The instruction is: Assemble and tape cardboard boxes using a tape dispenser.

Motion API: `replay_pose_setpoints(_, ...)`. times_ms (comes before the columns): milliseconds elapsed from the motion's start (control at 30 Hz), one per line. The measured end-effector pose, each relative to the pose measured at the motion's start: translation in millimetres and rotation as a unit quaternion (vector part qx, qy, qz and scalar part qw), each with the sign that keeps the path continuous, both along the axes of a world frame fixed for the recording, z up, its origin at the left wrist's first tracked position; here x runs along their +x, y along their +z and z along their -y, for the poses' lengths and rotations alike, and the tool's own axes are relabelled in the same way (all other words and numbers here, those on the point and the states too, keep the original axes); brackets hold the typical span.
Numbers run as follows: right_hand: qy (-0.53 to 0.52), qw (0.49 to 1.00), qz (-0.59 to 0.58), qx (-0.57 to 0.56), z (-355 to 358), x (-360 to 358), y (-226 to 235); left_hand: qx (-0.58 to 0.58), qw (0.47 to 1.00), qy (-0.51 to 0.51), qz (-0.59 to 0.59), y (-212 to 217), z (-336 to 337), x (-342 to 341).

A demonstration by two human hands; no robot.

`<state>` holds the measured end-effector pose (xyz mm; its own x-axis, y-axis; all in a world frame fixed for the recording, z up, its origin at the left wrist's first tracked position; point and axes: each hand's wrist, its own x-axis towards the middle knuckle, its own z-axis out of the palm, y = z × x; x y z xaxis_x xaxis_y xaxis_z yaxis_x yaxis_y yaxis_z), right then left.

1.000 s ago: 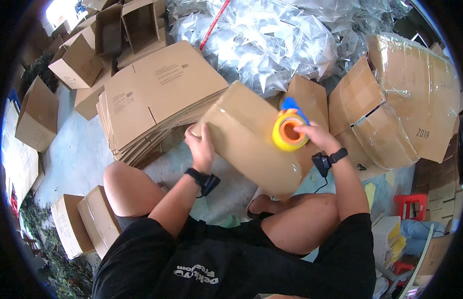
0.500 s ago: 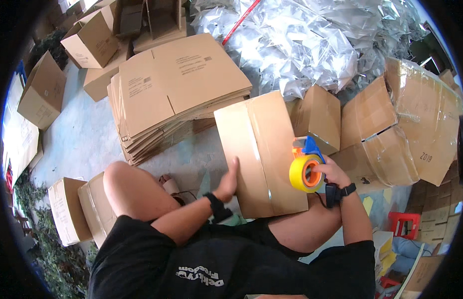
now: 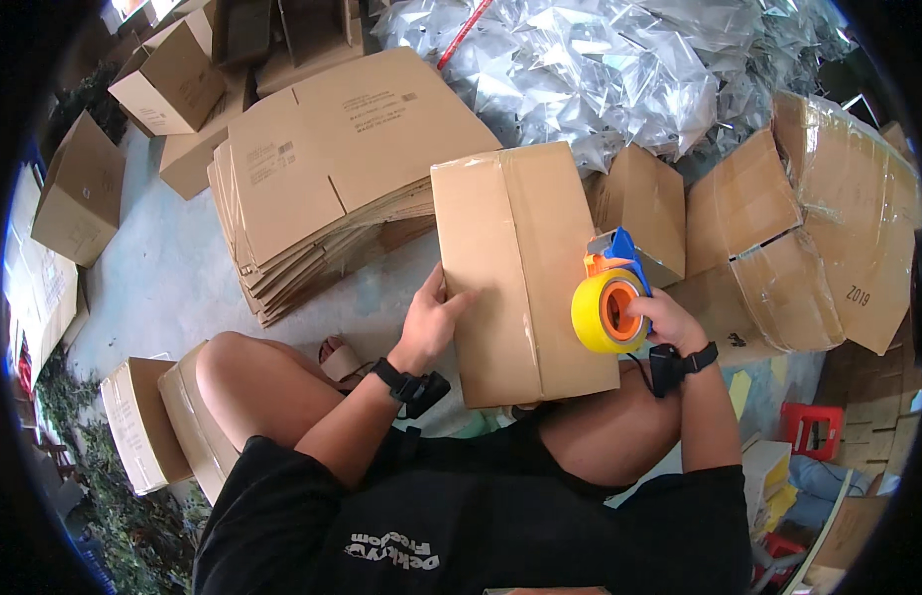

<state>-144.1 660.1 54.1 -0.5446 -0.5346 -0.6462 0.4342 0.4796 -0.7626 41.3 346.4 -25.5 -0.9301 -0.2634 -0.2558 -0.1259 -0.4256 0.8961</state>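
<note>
While we sit on the floor with knees bent, we have a closed cardboard box [image 3: 515, 273] lying across our lap, its long side running from near to far. Our left hand [image 3: 431, 322] lies flat against the box's left wall, fingers together and thumb up along the edge, steadying it. Our right hand [image 3: 661, 319] is curled around the handle of a tape dispenser [image 3: 612, 297], which carries a yellow roll with an orange core and a blue guard; the dispenser touches the box's right edge about halfway along. A dark band sits on each wrist [image 3: 406, 382].

To the left of the box and farther away, a thick stack of flattened cartons [image 3: 322, 178] rests on the pale concrete floor [image 3: 153, 288]. Beyond that stack, at the far left, several made-up boxes [image 3: 173, 84] stand open or closed. Two more small boxes [image 3: 148, 431] sit near our left knee. At the far side, a heap of shiny clear plastic bags [image 3: 619, 69] spreads across the ground. To the right, large cartons wrapped in plastic film [image 3: 828, 238] lean together, and a smaller brown box [image 3: 644, 203] sits between them and the box on our lap. A red crate [image 3: 810, 428] shows at the near right.
</note>
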Motion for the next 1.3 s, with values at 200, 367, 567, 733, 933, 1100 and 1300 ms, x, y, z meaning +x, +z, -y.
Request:
replay_pose_setpoints(200, 0.046, 0.998, -0.032, 0.012, -13.6, 6.0, 15.0, 0.007, 0.999, -0.026, -0.03, 11.1, 9.7, 5.0)
replay_pose_setpoints(367, 0.136, 0.99, -0.032, -0.03, -30.3, 15.6, 35.4, -0.072, 0.984, -0.057, -0.15, 30.6, 17.0, -2.7)
replay_pose_setpoints(567, 0.315, 0.924, -0.178, 0.124, 0.3, 22.3, 33.8, -0.108, 0.986, -0.077, -0.105, 42.4, 19.8, -24.8)
replay_pose_setpoints(733, 0.213, 0.953, -0.17, 0.131, -11.6, 0.8, 20.8, 0.096, 0.937, -0.209, -0.262, 157.7, 6.7, 21.1)
replay_pose_setpoints(933, 0.118, 0.962, -0.205, 0.134, -29.6, -2.2, 19.3, 0.337, 0.656, -0.443, -0.51, 186.1, -20.3, 28.8)
replay_pose_setpoints(1100, 0.204, 0.933, -0.217, 0.201, -9.9, 6.0, 19.3, 0.554, 0.503, -0.309, -0.587, 194.8, -84.7, 37.9)
replay_pose_setpoints(1300, 0.225, 0.934, -0.211, 0.183, -8.1, 11.9, 18.8, 0.58, 0.49, -0.299, -0.578, 197.7, -96.6, 49.6)
